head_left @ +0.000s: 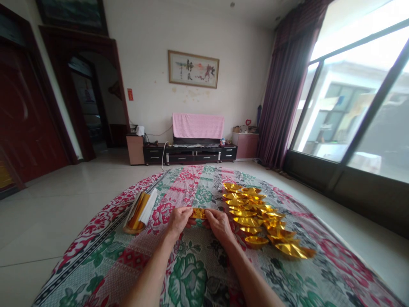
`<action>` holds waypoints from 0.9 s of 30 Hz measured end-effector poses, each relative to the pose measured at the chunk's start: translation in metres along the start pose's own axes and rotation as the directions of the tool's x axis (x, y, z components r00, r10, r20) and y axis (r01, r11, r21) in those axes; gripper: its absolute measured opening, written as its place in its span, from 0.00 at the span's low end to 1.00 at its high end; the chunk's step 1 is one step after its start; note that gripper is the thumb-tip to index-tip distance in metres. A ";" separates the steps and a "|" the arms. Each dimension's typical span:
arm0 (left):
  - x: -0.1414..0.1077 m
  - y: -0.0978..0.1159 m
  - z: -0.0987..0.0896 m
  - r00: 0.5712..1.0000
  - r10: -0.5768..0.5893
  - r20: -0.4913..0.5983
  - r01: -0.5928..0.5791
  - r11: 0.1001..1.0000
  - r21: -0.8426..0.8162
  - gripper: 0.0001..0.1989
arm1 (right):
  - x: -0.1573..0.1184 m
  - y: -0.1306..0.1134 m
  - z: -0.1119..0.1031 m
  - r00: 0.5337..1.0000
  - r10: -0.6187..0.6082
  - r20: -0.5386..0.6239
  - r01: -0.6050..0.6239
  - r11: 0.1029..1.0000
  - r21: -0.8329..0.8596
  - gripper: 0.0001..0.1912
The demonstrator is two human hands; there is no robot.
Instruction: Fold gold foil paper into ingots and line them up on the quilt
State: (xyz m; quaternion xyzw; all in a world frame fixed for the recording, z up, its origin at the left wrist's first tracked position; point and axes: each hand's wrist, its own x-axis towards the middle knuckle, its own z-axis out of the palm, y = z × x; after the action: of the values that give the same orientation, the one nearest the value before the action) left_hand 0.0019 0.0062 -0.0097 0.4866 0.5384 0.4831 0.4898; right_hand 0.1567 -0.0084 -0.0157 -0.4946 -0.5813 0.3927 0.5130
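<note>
"Holding something, is the left hand point(179, 221)?"

"Yes, its thumb and fingers pinch the left end of a small gold foil piece point(198, 214), and the right hand point(219, 223) pinches the right end, so both grips are narrow"

"Where exactly does the piece sit?"

"Right between the two hands, set crosswise, with each end tucked into the fingertips. It's straight in front of the person, above the cloth-covered desk point(188, 277); whether its underside touches the cloth, I can't tell"

"And what's beside the hands?"

"On the right, near the right hand, gold foil boat shapes point(248, 221) with pointed ends, in two rough columns running away from the person, some of them overlapping. On the left, farther from the left hand than those are from the right, a bundle of gold and white sheets point(138, 212) lies slanted, its near end over something brown that I can't make out"

"Beyond the desk?"

"A low black cabinet point(191, 158) against the wall, with a pink cover point(198, 125) draped over something wide on top, and a framed picture point(193, 69) hanging higher up. Off to the right, a purple curtain point(283, 81) beside a large window point(338, 115); far left, a dark red door point(30, 98)"
</note>
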 end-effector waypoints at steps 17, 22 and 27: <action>0.000 0.002 0.000 0.996 -0.067 0.058 0.069 0.997 -0.032 0.15 | 0.002 0.003 0.000 0.998 0.056 -0.038 -0.054 0.997 0.062 0.25; 0.001 0.001 0.000 0.997 -0.064 0.052 0.065 0.998 -0.021 0.16 | 0.003 0.006 0.001 0.996 0.076 -0.050 -0.071 0.994 0.087 0.25; 0.000 0.003 0.002 0.997 -0.063 0.039 0.063 0.998 -0.017 0.15 | 0.001 0.002 0.002 0.996 0.073 -0.061 -0.067 0.993 0.094 0.24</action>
State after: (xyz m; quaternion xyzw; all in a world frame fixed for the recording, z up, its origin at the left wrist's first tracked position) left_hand 0.0038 0.0064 -0.0069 0.4741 0.5395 0.4628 0.5196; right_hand 0.1550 -0.0065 -0.0181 -0.5027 -0.5283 0.4208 0.5396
